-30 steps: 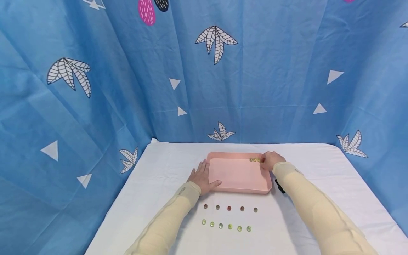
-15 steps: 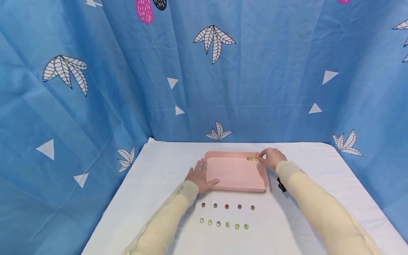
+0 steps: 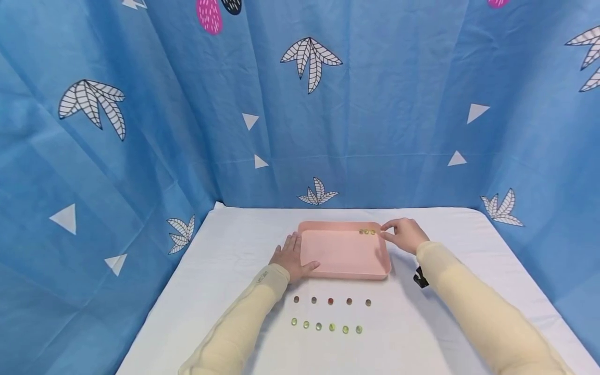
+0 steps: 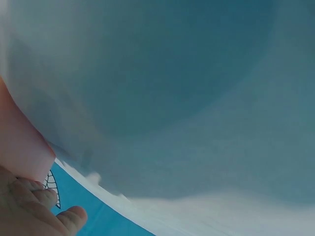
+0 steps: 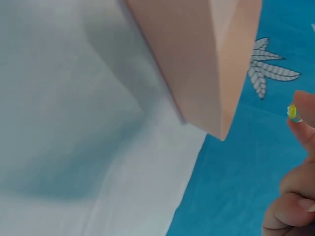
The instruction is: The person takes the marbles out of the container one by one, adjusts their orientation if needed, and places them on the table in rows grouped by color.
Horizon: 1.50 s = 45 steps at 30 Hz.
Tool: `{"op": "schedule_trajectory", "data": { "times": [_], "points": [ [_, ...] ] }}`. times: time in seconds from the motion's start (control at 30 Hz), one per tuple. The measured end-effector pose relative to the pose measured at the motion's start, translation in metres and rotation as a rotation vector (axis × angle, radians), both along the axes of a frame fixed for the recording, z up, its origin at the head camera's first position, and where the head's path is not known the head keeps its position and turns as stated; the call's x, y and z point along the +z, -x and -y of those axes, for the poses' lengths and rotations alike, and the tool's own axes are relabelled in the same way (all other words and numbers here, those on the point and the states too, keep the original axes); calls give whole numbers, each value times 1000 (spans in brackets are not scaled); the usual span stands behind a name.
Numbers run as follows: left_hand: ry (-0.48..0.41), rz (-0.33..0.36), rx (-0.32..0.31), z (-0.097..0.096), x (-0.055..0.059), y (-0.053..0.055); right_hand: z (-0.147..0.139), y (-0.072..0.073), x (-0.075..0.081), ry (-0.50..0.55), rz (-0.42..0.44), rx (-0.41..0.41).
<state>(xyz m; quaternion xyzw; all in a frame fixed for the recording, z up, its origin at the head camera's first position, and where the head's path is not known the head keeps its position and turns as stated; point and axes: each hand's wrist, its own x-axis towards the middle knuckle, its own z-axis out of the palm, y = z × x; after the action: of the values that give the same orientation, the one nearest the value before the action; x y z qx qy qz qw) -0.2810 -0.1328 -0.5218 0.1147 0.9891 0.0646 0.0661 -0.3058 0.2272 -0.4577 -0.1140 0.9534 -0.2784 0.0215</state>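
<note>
My right hand (image 3: 405,235) is over the back right corner of a shallow pink tray (image 3: 342,255). Its thumb and forefinger pinch a small clear glass marble (image 5: 294,112) with a yellow swirl, plain to see in the right wrist view. Just left of those fingertips, three yellowish marbles (image 3: 366,232) sit in a short row along the tray's back wall. Fingers straight and thumb spread, my left hand (image 3: 289,260) rests against the tray's left side, the thumb by its front left corner. In the left wrist view only part of that hand's fingers shows, beside the tray's pink wall.
In front of the tray, a row of several dark reddish and grey marbles (image 3: 330,301) lies on the white tablecloth (image 3: 225,260). Nearer still runs a row of several yellow-green marbles (image 3: 332,327). A small black object (image 3: 420,278) shows beneath the right forearm. Blue patterned curtains (image 3: 347,130) hang behind and beside.
My right hand has drawn back to the right, from inside the tray's back right corner to its rim. The left hand keeps its place on the tray. The head view has shifted slightly.
</note>
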Motion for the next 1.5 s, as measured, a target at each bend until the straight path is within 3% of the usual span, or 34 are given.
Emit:
{"op": "schedule_trajectory", "data": {
  "times": [0.23,0.47,0.77,1.13,1.5],
  "points": [
    [-4,-25,-11,1,-7,2,-2,-27,4,121,-31,30],
    [-6,-39,-17,2,-8,3,0,-53,7,171,-103,76],
    [-13,-25,-4,1,-5,4,2,-81,0,241,-68,114],
    [-44,-28,15,2,-5,7,7,-104,-13,245,-31,184],
    [-44,-41,-3,1,-5,5,17,-121,-33,217,-87,367]
  ]
}}
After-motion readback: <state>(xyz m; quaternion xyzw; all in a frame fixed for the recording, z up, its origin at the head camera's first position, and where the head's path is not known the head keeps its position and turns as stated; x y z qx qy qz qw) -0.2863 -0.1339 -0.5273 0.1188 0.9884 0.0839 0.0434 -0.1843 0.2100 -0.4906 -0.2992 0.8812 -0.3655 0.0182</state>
